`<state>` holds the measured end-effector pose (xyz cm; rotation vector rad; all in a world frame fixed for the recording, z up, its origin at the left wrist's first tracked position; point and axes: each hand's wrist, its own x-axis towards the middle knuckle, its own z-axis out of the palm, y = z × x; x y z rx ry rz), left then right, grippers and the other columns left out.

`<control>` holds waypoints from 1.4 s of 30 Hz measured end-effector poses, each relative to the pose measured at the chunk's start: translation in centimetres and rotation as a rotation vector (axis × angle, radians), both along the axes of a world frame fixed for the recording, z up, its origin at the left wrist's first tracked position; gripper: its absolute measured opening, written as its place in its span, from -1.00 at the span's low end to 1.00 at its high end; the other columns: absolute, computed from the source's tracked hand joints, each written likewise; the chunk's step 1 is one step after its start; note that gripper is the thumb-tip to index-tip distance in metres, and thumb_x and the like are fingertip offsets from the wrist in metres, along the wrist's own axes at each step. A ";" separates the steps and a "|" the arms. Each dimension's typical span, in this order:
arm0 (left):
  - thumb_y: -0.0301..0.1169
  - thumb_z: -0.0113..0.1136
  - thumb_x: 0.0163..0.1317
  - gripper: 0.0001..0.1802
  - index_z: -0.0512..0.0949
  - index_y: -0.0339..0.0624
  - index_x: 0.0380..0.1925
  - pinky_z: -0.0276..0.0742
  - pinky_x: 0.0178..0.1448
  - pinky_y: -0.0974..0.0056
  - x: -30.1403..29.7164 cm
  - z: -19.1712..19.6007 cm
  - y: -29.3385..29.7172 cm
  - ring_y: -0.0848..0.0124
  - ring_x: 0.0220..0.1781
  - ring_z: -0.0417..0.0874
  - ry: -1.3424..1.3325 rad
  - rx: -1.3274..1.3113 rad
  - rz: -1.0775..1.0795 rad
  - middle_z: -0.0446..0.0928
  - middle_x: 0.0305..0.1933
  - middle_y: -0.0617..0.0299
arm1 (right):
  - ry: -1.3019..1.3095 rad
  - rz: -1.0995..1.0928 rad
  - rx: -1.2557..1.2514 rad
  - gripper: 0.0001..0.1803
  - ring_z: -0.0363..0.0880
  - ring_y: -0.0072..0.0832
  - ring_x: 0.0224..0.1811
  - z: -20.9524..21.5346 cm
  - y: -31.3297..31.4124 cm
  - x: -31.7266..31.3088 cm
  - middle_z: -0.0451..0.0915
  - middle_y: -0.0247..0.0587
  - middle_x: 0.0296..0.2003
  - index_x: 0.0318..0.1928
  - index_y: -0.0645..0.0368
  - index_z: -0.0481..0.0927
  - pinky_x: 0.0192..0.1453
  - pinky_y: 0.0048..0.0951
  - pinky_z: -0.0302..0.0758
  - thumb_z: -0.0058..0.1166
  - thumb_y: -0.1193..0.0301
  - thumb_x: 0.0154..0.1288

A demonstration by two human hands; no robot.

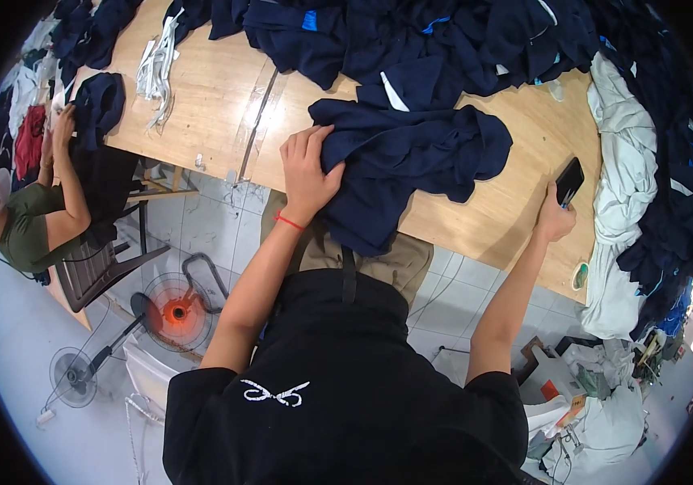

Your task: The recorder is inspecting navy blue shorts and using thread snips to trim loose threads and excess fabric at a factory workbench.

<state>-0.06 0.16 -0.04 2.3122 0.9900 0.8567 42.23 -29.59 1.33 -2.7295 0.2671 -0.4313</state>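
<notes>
Left hand [311,174] at centre of frame, on the left edge of a navy garment [419,149], fingers bent over the cloth, can't tell if it pinches it; garment lies crumpled on the worktop [476,234], upper centre, lower part hanging over the near edge toward the lap. Right hand [556,218] at right of frame, closed around a black phone [570,183] above the worktop; white cloth [625,162] bunched just beyond it, far right; navy clothes [411,32] heaped along the top; white strips [156,73] upper left; co-worker [35,230] at left edge.
</notes>
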 end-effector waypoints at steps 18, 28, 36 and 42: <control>-0.72 0.39 0.19 -0.50 0.59 -0.25 0.16 0.60 0.26 0.22 0.1 2.4 -1.7 0.21 0.14 0.73 -0.449 -0.391 -0.024 0.67 0.06 0.09 | -0.276 0.450 -0.027 -0.27 0.76 -0.01 0.03 0.3 0.5 -6.5 0.79 0.19 0.00 0.11 0.44 0.76 0.22 -0.11 0.62 0.60 0.00 0.24; -0.73 0.30 0.41 -0.56 0.51 -0.35 0.26 0.57 0.31 0.39 1.4 14.3 -5.6 0.55 0.16 0.65 -0.825 -0.904 -0.252 0.64 0.11 0.27 | 0.185 1.153 1.015 -0.57 0.52 -0.77 -0.40 15.2 11.8 -26.4 0.79 -0.07 0.10 0.16 0.30 0.78 -0.32 -0.74 0.36 0.50 0.65 0.27; -0.72 0.34 0.39 -0.53 0.51 -0.36 0.27 0.58 0.33 0.37 0.8 17.9 -6.1 0.53 0.20 0.65 -0.851 -0.945 -0.260 0.64 0.15 0.23 | -0.007 1.340 1.080 -0.68 0.60 -0.63 -0.29 16.1 12.8 -27.4 0.78 -0.11 -0.04 -0.03 0.26 0.84 -0.36 -0.68 0.31 0.59 0.59 0.18; -0.71 0.37 0.38 -0.52 0.51 -0.37 0.27 0.59 0.32 0.36 0.3 18.6 -6.4 0.52 0.20 0.65 -0.837 -0.899 -0.304 0.63 0.17 0.22 | 0.003 1.323 1.112 -0.71 0.68 -0.52 -0.21 16.4 12.0 -27.5 0.78 -0.07 -0.03 -0.04 0.26 0.84 -0.30 -0.64 0.38 0.56 0.57 0.20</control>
